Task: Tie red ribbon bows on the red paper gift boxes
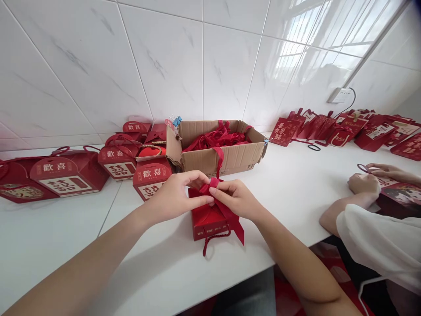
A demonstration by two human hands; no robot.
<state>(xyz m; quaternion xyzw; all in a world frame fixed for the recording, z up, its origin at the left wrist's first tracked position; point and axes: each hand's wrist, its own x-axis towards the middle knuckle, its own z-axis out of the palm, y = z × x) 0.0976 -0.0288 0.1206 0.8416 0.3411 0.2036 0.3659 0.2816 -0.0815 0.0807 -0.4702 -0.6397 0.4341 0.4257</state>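
A small red gift box with a cord handle lies on the white counter in front of me. A red ribbon runs over its top and hangs down its right side. My left hand pinches the ribbon at the top of the box from the left. My right hand pinches the same ribbon from the right, fingertips almost meeting the left hand's. Both hands are closed on the ribbon.
An open cardboard carton full of red ribbons stands just behind the box. Several finished red gift boxes stand at the left. Flat red boxes lie along the wall at the right. Another person's hands work at the right edge.
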